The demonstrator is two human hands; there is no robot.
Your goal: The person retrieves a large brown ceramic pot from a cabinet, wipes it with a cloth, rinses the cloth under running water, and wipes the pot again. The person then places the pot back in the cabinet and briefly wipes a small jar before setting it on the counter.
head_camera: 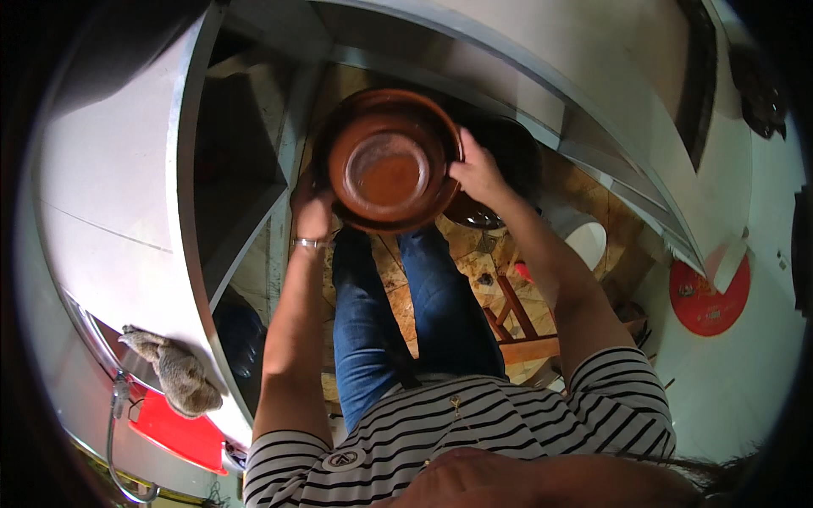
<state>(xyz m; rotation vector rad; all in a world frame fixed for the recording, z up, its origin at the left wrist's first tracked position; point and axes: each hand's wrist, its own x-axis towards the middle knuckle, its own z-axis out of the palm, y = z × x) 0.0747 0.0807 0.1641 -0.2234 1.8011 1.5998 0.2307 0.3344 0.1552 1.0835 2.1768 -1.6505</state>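
I hold a round brown glazed earthenware dish (387,168) in front of me, above my knees. A raised ring faces up at its middle; whether it is a basin or a lid I cannot tell. My left hand (312,206) grips its left edge, in shadow, with the fingers partly hidden. On the opposite side, my right hand (476,168) has its thumb over the rim and the other fingers behind. Just beyond the right hand stands a large dark glossy round vessel (517,149), partly covered by the dish and my forearm.
White counters with open compartments curve around the left (133,171) and far side. A grey cloth (178,374) lies on the left counter near a red plastic container (181,428) and a tap (117,406). To my right are a white bucket (591,244) and wooden furniture legs (517,311).
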